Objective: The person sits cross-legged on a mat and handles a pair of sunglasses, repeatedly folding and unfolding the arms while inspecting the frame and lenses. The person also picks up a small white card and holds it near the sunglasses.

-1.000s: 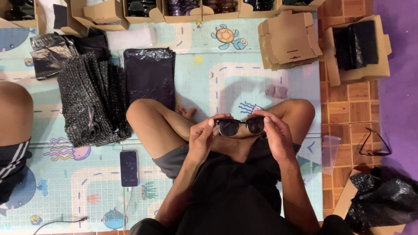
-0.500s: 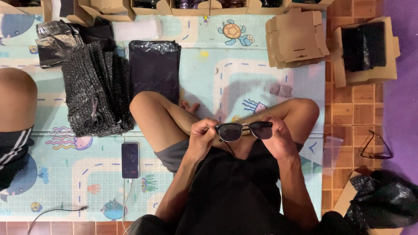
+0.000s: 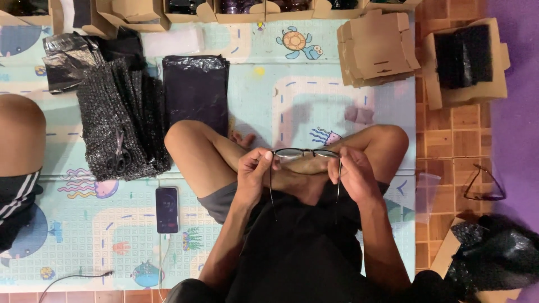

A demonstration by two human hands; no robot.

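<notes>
I sit cross-legged on a patterned play mat (image 3: 292, 95). Both hands hold a pair of dark sunglasses (image 3: 306, 152) over my lap. My left hand (image 3: 254, 171) grips the left end of the frame. My right hand (image 3: 351, 173) grips the right end. The glasses are tipped flat, so the frame shows edge-on and the two temple arms point back toward my body.
A stack of black bubble-wrap sheets (image 3: 120, 120) with scissors (image 3: 119, 157) lies left, beside black plastic bags (image 3: 195, 90). A phone (image 3: 167, 209) charges on the mat. Folded cardboard boxes (image 3: 377, 47) lie at top right. Another pair of glasses (image 3: 484, 182) rests on the tiles. Another person's knee (image 3: 19, 134) is at the left edge.
The sunglasses were tipped from lenses facing the camera to lying flat and edge-on, with the temple arms unfolded toward me. Both hands stayed on the frame ends.
</notes>
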